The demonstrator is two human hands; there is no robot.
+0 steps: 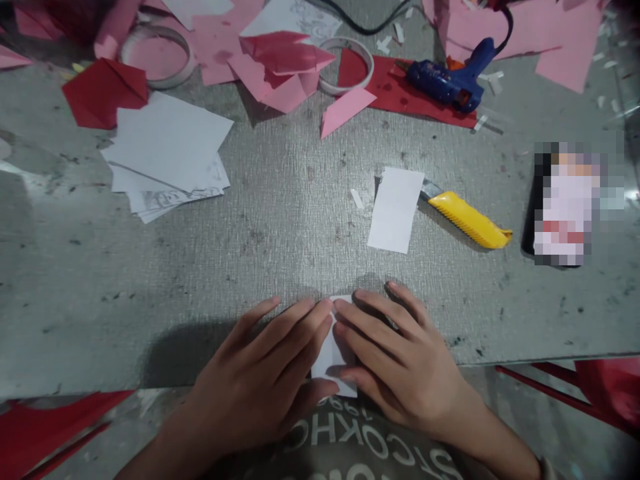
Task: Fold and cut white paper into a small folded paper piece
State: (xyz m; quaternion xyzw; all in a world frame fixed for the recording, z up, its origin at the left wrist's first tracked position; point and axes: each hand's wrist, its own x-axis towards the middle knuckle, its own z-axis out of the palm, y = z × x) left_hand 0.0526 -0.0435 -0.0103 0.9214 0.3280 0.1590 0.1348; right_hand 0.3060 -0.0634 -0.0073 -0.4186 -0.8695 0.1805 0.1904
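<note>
A small white piece of paper [334, 363] lies at the table's near edge, partly covered by both hands. My left hand [273, 357] rests on its left side, fingers stretched out and the index fingertip near the top edge. From the right, my right hand [400, 347] lies on the same paper with its fingers spread. The index fingertips nearly meet at the top, and both thumbs are by the lower end. Farther up, a white paper rectangle [396, 210] covers the blade tip of a yellow utility knife [470, 219].
A stack of white paper [170, 150] lies at left. Across the back are pink and red paper pieces [280, 63], tape rolls [345, 87], and a blue glue gun [445, 83] with its cord. A phone [565, 207], pixelated, lies at right. Red chairs [610, 393] stand below the table.
</note>
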